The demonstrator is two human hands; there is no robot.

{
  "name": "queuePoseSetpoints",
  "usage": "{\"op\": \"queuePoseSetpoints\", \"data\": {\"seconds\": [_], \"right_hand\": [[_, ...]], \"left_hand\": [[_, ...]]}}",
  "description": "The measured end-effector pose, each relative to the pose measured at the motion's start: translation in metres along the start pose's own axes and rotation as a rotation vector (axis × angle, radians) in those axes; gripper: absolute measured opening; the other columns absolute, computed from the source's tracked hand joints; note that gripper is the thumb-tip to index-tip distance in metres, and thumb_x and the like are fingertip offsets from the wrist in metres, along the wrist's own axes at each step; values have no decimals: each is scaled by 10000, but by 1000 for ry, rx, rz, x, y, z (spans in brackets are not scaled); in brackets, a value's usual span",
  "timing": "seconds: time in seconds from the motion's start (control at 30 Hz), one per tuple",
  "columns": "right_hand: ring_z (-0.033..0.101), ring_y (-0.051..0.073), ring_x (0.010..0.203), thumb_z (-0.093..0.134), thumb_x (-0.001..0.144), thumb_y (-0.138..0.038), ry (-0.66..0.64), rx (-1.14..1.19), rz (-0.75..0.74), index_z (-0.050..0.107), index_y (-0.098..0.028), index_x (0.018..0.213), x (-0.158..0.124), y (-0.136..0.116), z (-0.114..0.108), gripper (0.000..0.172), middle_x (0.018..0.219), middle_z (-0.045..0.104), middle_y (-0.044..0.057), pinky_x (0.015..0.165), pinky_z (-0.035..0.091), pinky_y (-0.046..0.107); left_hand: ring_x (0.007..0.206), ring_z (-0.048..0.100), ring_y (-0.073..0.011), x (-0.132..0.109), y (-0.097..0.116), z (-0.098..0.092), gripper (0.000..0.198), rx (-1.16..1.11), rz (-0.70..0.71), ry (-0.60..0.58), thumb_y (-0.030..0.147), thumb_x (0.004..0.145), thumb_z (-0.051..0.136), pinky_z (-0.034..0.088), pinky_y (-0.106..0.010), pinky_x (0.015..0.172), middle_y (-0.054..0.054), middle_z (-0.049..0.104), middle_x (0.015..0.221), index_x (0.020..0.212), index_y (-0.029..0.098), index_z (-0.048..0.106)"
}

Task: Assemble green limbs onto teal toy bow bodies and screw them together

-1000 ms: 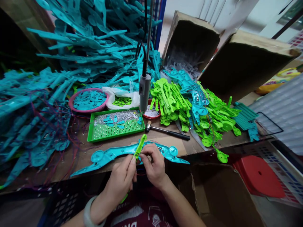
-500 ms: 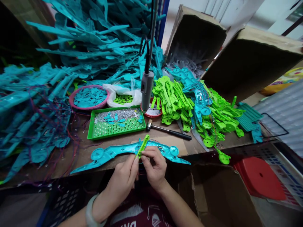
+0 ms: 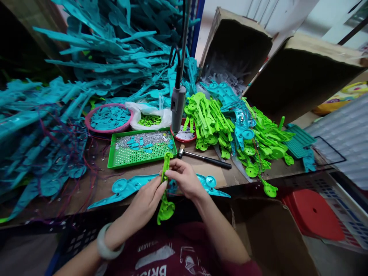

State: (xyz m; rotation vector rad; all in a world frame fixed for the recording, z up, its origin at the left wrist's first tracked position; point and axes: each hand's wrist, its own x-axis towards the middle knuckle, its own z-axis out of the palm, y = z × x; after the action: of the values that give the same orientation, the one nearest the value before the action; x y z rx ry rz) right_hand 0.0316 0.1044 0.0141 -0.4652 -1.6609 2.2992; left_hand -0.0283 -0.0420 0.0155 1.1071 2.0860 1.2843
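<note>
Both hands are closed on one long green plastic part [image 3: 166,210], held upright above the front edge of the table. My left hand [image 3: 148,197] pinches its middle from the left. My right hand [image 3: 184,177] grips higher up, its thumb and fingers on the upper stretch; whether a smaller piece sits under those fingertips is hidden. The part's rounded, cupped end hangs low, and its narrow tip points up toward the tray. Behind my hands a long teal plastic shell [image 3: 128,188] with round recesses lies on the table, its middle mostly covered.
A green perforated tray [image 3: 123,163] holds screws and small teal pieces. Beside it lies a hammer [image 3: 207,158]. An electric screwdriver [image 3: 178,109] hangs overhead. Around stand a pink basket [image 3: 89,128], piled green parts [image 3: 209,122], heaped teal shells [image 3: 120,57] and a red stool [image 3: 314,214].
The green part has turned from slanted to nearly upright, and its rounded lower end now shows. My right hand has shifted up along it; my left hand moved slightly left.
</note>
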Motion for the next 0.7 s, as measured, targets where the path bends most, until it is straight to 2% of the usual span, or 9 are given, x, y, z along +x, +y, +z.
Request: {"op": "queuePoseSetpoints", "data": {"seconds": [0.1,0.23,0.33,0.43,0.5,0.57,0.63,0.67,0.7], "right_hand": [[665,166,837,670,889,-434,-82,-293,-84,662,-170,1071,10,0,-11,321,950,709,55,770,557,308],[620,263,1083,635,935,-341,-161,-979,-385,621,-164,1232,-8,16,-36,346,1156,661,146,941,534,461],[592,291,1125,590,961,-301,-263,-1287,-556,632,-171,1227,-26,20,-69,298,1192,645,170,964,523,502],[615,285,1075,566,970,-278,-304,-1385,-616,642,-181,1215,-36,6,-100,274,1158,670,158,932,529,494],[616,292,1069,576,960,-278,-238,-1377,-654,648,-198,1205,-37,-9,-101,268,1137,681,145,938,508,515],[581,313,1163,597,948,-331,-128,-1266,-661,605,-219,1283,-33,-22,-79,353,1240,648,149,1001,461,548],[544,310,1250,620,936,-403,-91,-1081,-568,491,-232,1415,-25,-30,-42,525,1380,575,152,1053,434,532],[579,282,1204,625,936,-416,-107,-993,-477,444,-234,1452,-19,-31,-23,577,1370,585,145,1014,475,477],[636,243,1076,616,945,-410,-128,-922,-381,453,-224,1442,-13,-32,-6,555,1261,648,124,919,522,407]], "left_hand": [[712,612,-198,-7,-10,-38,338,-57,-117,27,521,937,515,506,-293,655,-18,648,760,811,218,596],[679,651,-177,-38,-38,-98,416,-396,-430,330,598,837,666,574,-281,639,0,680,810,953,204,600],[677,671,-160,-61,-54,-121,466,-563,-519,487,596,778,751,602,-260,634,14,697,847,997,213,604],[668,686,-147,-69,-60,-112,495,-629,-520,492,578,730,808,615,-235,630,32,688,817,989,203,615],[695,707,-158,-64,-56,-94,489,-652,-487,467,564,743,806,627,-243,649,25,688,821,988,185,619],[713,722,-178,-51,-45,-75,472,-657,-437,381,566,773,777,635,-262,660,3,698,818,970,164,627],[717,731,-194,-34,-32,-62,466,-650,-382,261,582,797,744,639,-286,677,-17,710,812,947,156,633],[721,736,-201,-26,-26,-59,469,-641,-354,227,592,803,731,642,-299,689,-23,716,810,947,157,633],[729,740,-208,-19,-22,-59,470,-628,-332,219,598,809,720,643,-310,701,-24,719,810,956,160,632]]}}
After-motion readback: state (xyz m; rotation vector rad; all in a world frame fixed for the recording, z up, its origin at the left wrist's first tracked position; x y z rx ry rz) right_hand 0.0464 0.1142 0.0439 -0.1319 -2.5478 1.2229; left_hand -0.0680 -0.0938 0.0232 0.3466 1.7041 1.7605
